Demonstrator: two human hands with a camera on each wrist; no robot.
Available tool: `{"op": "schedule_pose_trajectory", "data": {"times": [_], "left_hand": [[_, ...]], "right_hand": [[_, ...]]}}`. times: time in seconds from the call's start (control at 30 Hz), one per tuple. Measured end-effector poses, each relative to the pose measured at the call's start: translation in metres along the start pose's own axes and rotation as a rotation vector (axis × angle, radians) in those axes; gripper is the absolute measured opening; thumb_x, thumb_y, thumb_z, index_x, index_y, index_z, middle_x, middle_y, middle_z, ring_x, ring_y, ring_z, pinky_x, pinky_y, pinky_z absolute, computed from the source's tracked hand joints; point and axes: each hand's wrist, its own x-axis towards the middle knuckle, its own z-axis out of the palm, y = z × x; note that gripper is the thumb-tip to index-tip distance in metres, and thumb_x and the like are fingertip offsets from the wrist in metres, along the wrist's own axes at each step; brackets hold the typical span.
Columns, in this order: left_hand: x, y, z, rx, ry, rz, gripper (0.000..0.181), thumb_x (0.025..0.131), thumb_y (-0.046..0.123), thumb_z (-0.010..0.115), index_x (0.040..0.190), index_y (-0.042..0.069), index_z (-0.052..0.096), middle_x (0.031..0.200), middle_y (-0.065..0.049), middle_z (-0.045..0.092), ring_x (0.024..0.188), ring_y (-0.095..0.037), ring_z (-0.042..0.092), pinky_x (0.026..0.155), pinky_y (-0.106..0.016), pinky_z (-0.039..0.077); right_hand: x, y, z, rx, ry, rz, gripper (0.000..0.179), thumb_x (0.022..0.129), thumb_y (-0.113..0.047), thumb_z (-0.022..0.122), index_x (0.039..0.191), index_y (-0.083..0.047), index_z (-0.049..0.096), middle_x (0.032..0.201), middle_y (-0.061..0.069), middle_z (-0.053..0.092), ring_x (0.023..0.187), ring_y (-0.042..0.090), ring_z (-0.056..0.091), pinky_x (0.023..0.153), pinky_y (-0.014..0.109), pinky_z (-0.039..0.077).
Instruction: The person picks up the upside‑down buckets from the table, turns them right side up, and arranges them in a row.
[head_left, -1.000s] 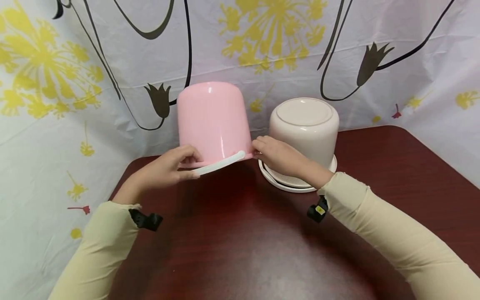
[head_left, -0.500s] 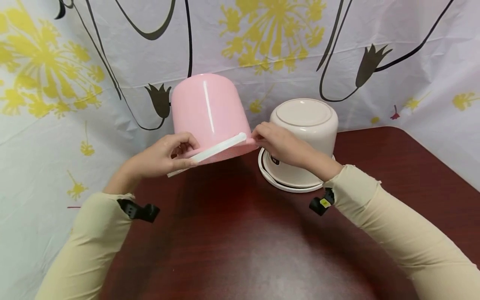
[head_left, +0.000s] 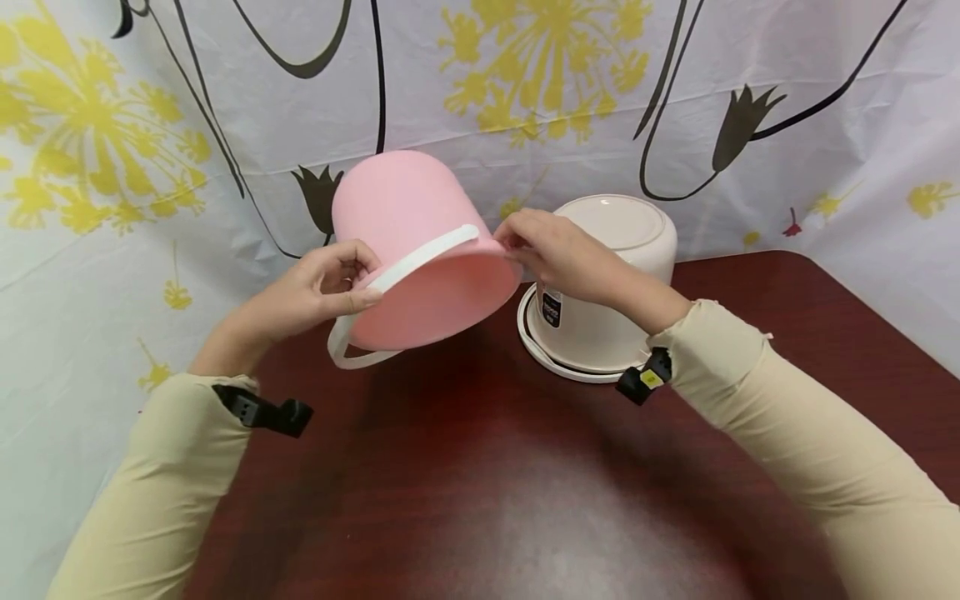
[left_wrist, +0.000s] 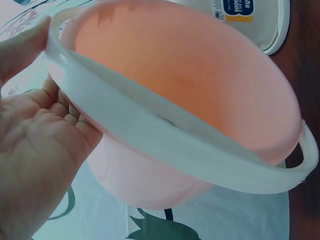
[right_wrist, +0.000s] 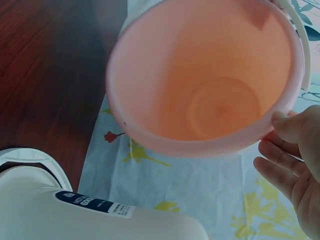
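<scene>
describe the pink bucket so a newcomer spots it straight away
Above the dark red table, look between the left hand and right hand. They hold the pink bucket, its colour and tilt unlike the cream bucket upside down on the table.

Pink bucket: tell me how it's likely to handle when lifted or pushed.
The pink bucket is probably light for its size: its interior looks empty, and the left hand and right hand hold it at the rim. Being smooth outside, it may feel slippery. Its rim shows no buckling, so it seems fairly stiff.
</scene>
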Motion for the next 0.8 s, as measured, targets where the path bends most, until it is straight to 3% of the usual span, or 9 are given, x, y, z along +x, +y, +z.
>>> {"op": "schedule_pose_trajectory", "data": {"times": [0.27,0.47,0.6,0.8], "left_hand": [[-0.005,-0.003,-0.003,-0.093,0.074,-0.002,0.014,0.085,-0.011,0.050,0.089,0.003,0.053,0.075,-0.001,0.047,0.069,-0.011,0.045,0.061,-0.022,0.038],[-0.010,-0.004,-0.005,-0.183,0.131,0.010,0.005,0.088,-0.002,0.053,0.092,0.001,0.054,0.075,-0.002,0.051,0.068,-0.011,0.047,0.058,-0.021,0.040],[-0.013,-0.005,-0.007,-0.243,0.152,-0.010,0.004,0.090,0.004,0.054,0.093,0.000,0.054,0.078,-0.005,0.051,0.071,-0.011,0.049,0.060,-0.021,0.043],[-0.015,-0.006,-0.009,-0.326,0.165,-0.013,0.008,0.093,0.001,0.045,0.093,0.001,0.053,0.083,-0.006,0.054,0.077,-0.013,0.053,0.066,-0.025,0.047]], "right_hand": [[0.016,0.000,-0.004,0.011,0.007,-0.027,0.014,0.089,-0.001,0.056,0.103,-0.002,0.058,0.095,0.010,0.060,0.090,0.022,0.057,0.079,0.034,0.046],[0.026,0.000,-0.006,0.026,0.002,-0.026,0.013,0.090,-0.004,0.056,0.103,-0.001,0.059,0.097,0.010,0.061,0.092,0.021,0.059,0.079,0.032,0.046],[0.034,0.000,-0.008,0.038,-0.016,-0.015,0.014,0.092,-0.006,0.054,0.104,-0.001,0.058,0.099,0.011,0.062,0.094,0.021,0.059,0.080,0.031,0.046],[0.044,0.000,-0.011,0.049,-0.051,0.022,0.015,0.093,-0.008,0.053,0.105,-0.003,0.059,0.101,0.009,0.063,0.096,0.019,0.060,0.082,0.030,0.046]]}}
